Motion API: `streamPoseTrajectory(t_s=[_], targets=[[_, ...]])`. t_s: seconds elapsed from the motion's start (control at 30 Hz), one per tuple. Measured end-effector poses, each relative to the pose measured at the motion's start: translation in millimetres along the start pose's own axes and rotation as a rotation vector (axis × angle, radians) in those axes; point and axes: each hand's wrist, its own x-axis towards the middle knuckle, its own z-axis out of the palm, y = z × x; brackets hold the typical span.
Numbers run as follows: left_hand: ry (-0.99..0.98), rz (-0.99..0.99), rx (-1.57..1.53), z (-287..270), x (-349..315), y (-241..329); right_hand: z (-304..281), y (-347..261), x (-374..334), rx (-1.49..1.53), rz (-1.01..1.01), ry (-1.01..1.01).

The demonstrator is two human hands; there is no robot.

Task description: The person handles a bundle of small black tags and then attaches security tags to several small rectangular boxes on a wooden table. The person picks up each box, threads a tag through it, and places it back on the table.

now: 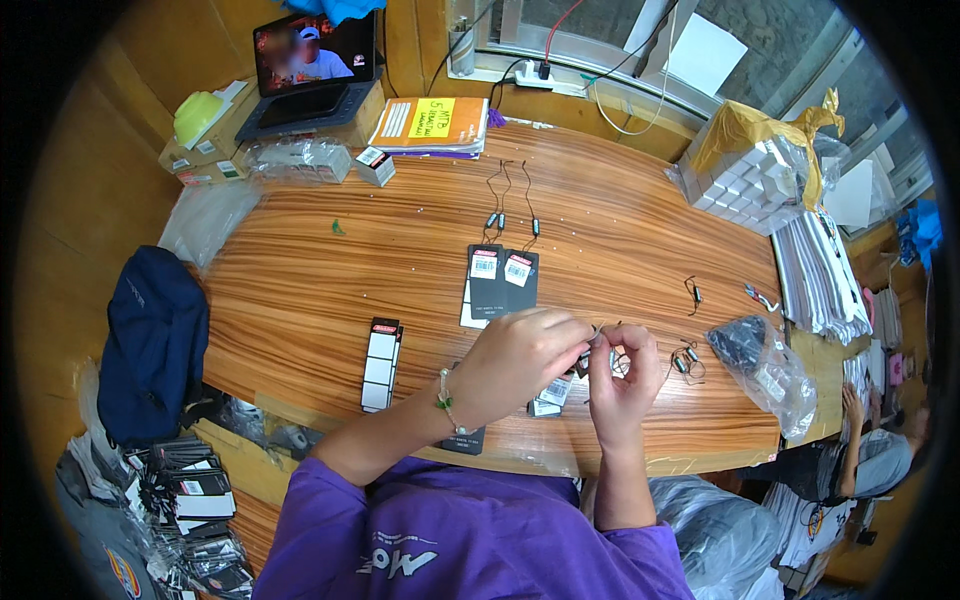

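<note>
Both hands meet over the front middle of the wooden table (300, 300). My left hand (525, 355) reaches across, its fingertips pinched on a thin dark cord. My right hand (622, 385) is closed in a pinch on the same cord, thumb against index finger. Partly hidden under them are small white-labelled pieces (548, 397) and more cords. Beyond the hands lie dark hang tags (488, 292) with white stickers, their looped cords (534, 215) stretched away from me. Under my left wrist another dark tag (465, 440) shows in part.
A strip of white labels (380, 365) lies left of my hands. Loose cords (688, 360) and a clear bag of black cords (765, 365) are at right. Boxes (740, 165), notebooks (430, 125) and a screen (315, 55) stand behind. A person (875, 465) sits far right.
</note>
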Motion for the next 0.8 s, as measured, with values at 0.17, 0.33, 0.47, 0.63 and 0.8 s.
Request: streamPoseTrajectory(t_s=[0.17, 0.33, 0.47, 0.63, 0.8], targets=[[-0.024, 0.086, 0.191, -4, 1, 1, -7, -1, 5, 0.543, 0.533, -0.085], [0.11, 0.252, 0.385, -2, 4, 1, -17, 5, 9, 0.777, 0.688, -0.203], [0.193, 0.381, 0.377, 7, 8, -2, -14, 14, 5, 0.806, 0.673, -0.167], [0.19, 0.282, 0.361, 5, 3, -9, -14, 13, 14, 0.899, 0.581, 0.246], [0.222, 0.201, 0.172, 7, -3, -23, -22, 13, 25, 1.193, 0.418, 0.222]])
